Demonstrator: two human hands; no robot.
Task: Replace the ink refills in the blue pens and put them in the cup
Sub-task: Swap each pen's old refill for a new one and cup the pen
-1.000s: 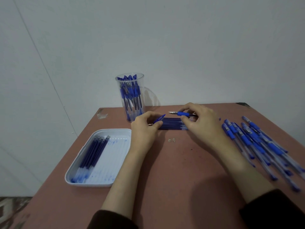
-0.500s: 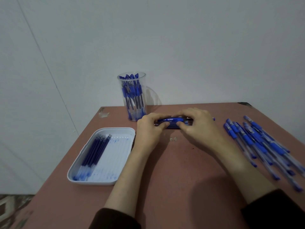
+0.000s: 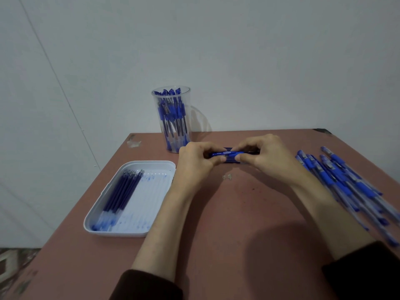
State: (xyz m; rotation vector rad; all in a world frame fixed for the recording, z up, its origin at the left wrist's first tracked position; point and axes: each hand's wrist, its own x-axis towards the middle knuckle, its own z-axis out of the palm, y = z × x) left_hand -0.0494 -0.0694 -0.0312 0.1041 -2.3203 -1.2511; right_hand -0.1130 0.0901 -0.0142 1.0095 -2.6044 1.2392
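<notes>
Joining the halves of the blue plastic pen (image 3: pixel 225 153) appears to be the step. Left hand (image 3: pixel 194 163) and right hand (image 3: pixel 268 163) each pinch one end. Recommend coaxial alignment and a gentle twist. Clear plastic cup (image 3: pixel 171 126) of pens stands at 11 o'clock.

one cup (image 3: pixel 171 120), one tray (image 3: pixel 151 191), one table (image 3: pixel 227 213).

Blue pen (image 3: pixel 225 153), far centre: a short line of white print runs along the barrel.
Print legibility: too small and blurred to read as letters or a brand.
Elsewhere in scene: no readable text, numbers or signs.
</notes>
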